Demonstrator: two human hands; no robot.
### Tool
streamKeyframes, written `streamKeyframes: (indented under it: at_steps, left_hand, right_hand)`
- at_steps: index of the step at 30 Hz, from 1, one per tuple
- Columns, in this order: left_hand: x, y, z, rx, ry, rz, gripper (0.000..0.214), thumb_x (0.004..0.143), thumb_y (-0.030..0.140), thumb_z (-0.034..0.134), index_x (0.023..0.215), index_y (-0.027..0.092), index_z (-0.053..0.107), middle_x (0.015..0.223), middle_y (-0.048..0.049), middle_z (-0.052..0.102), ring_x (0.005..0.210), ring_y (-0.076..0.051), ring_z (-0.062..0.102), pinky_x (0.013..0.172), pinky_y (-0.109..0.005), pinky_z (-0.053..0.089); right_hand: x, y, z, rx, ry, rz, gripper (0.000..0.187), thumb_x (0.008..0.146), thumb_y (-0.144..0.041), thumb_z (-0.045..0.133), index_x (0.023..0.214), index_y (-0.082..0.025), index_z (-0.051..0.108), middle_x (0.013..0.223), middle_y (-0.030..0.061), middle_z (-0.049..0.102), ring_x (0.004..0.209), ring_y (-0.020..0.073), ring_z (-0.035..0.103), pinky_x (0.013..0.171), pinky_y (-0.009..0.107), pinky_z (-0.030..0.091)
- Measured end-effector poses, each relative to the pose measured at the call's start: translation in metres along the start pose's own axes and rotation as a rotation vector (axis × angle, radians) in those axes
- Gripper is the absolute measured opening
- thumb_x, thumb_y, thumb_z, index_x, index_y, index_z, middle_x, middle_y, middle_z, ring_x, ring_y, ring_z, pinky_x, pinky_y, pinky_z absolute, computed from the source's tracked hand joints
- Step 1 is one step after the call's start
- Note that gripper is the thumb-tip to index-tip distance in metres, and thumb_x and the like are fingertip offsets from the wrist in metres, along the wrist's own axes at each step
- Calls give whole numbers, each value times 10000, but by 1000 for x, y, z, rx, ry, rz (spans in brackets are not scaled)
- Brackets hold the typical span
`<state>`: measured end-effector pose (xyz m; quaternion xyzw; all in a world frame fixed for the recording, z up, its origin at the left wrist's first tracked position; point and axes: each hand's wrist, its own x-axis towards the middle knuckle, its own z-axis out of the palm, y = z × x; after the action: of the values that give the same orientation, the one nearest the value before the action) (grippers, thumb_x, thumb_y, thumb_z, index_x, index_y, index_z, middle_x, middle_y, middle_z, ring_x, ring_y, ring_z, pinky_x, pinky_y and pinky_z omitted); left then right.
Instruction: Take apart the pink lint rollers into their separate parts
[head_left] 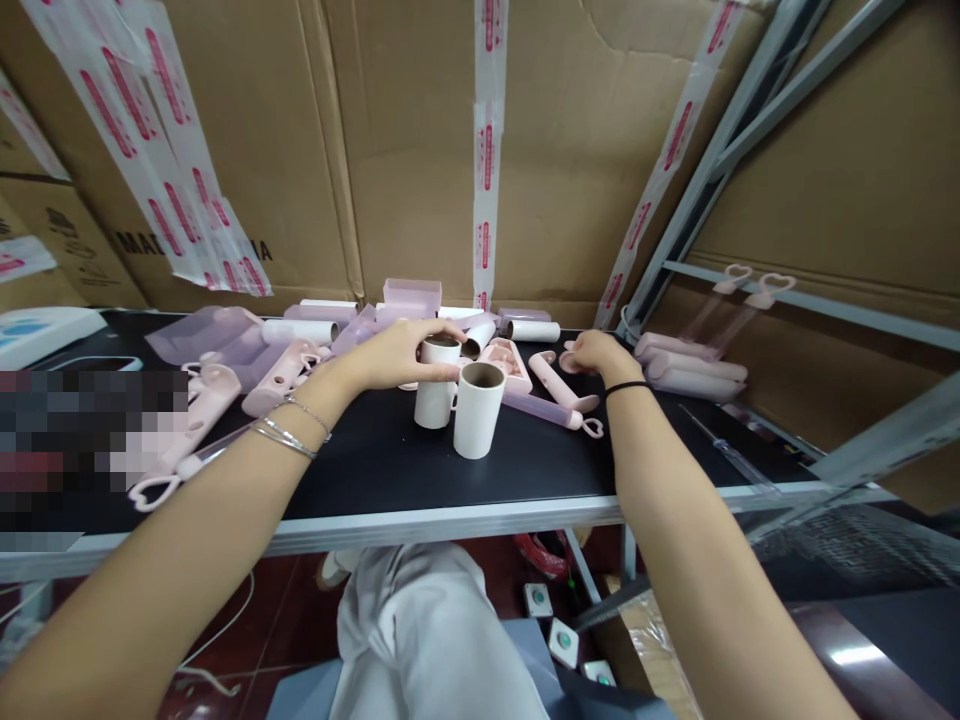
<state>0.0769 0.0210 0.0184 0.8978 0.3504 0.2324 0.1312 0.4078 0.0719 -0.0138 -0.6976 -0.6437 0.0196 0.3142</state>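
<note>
My left hand [405,352] is closed around the top of an upright white cardboard tube [433,405], thumb in front and fingers behind. A second white cardboard tube [477,420] stands just right of it, its open brown end facing up. Farther right, my right hand [601,354] has its fingers closed on a small round pink plastic piece [570,360], partly hidden by the fingers. Near that hand lie a long pink plastic holder [559,382] and a translucent purple stick with a heart-shaped pink handle [551,410].
Several translucent purple covers [206,335] and white tubes [300,332] lie along the back of the black tabletop [375,470]. Pink rollers [694,368] rest at the right beside a screwdriver [724,450]. Metal shelf posts [720,170] and cardboard [405,150] stand behind.
</note>
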Motion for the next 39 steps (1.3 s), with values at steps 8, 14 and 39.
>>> streamKeyframes:
  at_steps: [8,14,39]
  left_hand:
    - [0,-6,5,-84,48,-12,718,730,540,682,1353,247,476,1350,-99,580,1145,-269,598,883,-348,478]
    - [1,-8,9,-83,75,-13,893,724,528,700,1462,225,300,1397,-132,520,1111,-272,611,870,-349,500]
    - [0,-11,9,-169,75,-69,916,678,489,744,1456,232,335,1477,-143,451,1321,-314,483,1069,-438,419]
  right_hand:
    - [-43,-102,9,691,221,-635,134,898,-264,547,955,-195,647,904,9,704,753,105,659,723,238,533]
    - [-62,-127,30,689,2,-843,189,855,-158,578,893,-238,745,896,-8,745,811,128,677,756,255,516]
    - [-58,-118,19,665,-537,-857,493,808,-192,640,1285,-318,621,1478,25,469,1186,209,543,730,238,490]
